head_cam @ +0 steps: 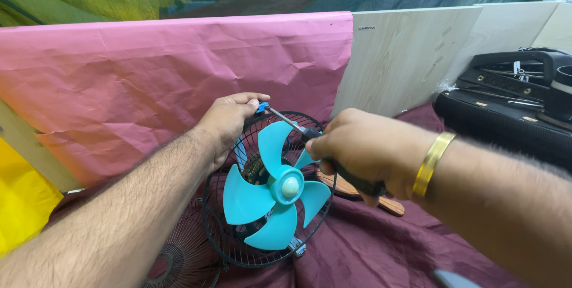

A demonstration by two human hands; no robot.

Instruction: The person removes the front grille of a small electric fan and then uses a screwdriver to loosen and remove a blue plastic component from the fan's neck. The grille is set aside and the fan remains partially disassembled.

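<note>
a crumpled pink paper sheet [179, 79] stands as a backdrop along the far edge of the tabletop, with pale wood-grain boards [405, 55] leaning beside it at the far right. a black case with tools on its lid [506, 103] sits at the right edge. the tabletop is draped in a dark maroon cloth [369, 246]; on it, near the left front, lies a loose black wire fan grille [179, 258], and a brown wooden handle [387, 203] lies just behind the right hand.

in the middle stands a small fan with a black wire rear cage [221, 237], its front open, showing four turquoise plastic blades [262, 204] around a pale green round hub [290, 187].

the left hand [229, 121] reaches over the cage's top rim, its grip closed with fingertips pinching a small blue clip [262, 107] there. the right hand [369, 151], wearing a gold bangle [432, 163] on the wrist, has its grip wrapped fully around the dark handle of a screwdriver [292, 124]. the metal shaft runs up and left from that fist, its tip meeting the blue clip right at the left fingertips, above the blades.
</note>
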